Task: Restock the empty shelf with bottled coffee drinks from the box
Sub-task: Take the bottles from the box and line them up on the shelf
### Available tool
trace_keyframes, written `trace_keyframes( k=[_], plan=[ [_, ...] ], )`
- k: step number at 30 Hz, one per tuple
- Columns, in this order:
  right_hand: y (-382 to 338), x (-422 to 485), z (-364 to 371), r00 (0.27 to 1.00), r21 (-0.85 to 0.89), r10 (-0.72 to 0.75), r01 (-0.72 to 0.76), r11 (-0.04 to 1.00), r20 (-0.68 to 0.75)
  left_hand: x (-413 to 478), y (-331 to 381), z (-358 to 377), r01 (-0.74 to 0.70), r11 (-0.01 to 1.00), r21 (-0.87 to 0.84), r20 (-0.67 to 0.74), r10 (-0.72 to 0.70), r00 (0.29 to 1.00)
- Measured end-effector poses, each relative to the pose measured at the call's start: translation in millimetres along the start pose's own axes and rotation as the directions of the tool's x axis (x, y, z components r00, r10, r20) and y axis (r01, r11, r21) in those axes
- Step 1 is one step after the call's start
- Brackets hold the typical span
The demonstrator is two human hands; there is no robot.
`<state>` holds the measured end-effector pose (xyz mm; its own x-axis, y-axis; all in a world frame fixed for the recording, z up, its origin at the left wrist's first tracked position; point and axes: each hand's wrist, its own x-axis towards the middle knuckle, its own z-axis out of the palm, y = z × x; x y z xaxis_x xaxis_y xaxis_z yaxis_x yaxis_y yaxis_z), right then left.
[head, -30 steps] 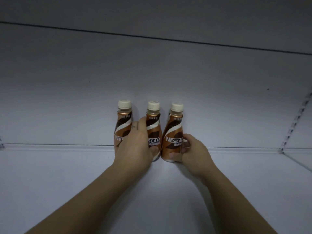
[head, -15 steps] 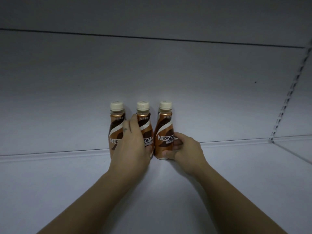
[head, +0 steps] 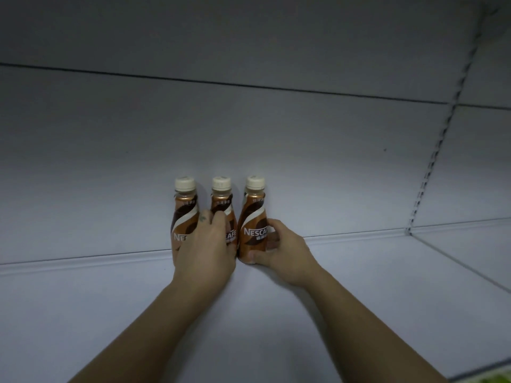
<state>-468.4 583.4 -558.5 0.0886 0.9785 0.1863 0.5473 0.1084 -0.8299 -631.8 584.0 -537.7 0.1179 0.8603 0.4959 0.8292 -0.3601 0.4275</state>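
Observation:
Three brown Nescafe coffee bottles with cream caps stand upright in a row at the back of the white shelf (head: 110, 313). My left hand (head: 206, 252) wraps around the left bottle (head: 184, 210) and the middle bottle (head: 221, 201), with fingers between them and its back hiding their lower halves. My right hand (head: 282, 252) grips the lower part of the right bottle (head: 253, 217), thumb at its base and fingers round its right side. The box is out of view.
The shelf's back panel (head: 249, 139) rises right behind the bottles. A slotted metal upright (head: 431, 167) stands at the right, with another white shelf section (head: 470, 252) beyond it. A bit of something green shows at the bottom right corner (head: 492, 378).
The view has shifted, so the bottles and hands sit slightly left and the upright nearer. Both hands stay on the same bottles, which stand at the back wall.

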Motion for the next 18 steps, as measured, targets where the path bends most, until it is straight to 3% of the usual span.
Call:
trace_keyframes(
  k=[3, 10, 14, 18],
  plan=[
    [-11.6, -5.2, -10.4, 0.999, -0.077, 0.034, -0.035, 0.996, -0.010, -8.1, 4.7, -5.8, -0.062, 0.998, -0.020, 0.023, 0.063, 0.998],
    [-6.5, -68.0, -71.6, 0.979, -0.394, -0.011, -0.072, 0.916, -0.203, -33.6, 33.2, -3.1, -0.267, 0.957, -0.115, 0.178, 0.284, 0.942],
    [21.5, -137.2, -123.1, 0.935, -0.406, 0.039, -0.191, 0.894, -0.353, -51.0, 86.2, 10.7, -0.480, 0.870, -0.111, 0.268, 0.491, 0.829],
    [59.1, -219.6, -169.8, 0.859, -0.383, 0.107, -0.331, 0.863, -0.500, -86.1, 164.1, 34.0, -0.606, 0.762, -0.230, 0.286, 0.648, 0.706]
  ],
)
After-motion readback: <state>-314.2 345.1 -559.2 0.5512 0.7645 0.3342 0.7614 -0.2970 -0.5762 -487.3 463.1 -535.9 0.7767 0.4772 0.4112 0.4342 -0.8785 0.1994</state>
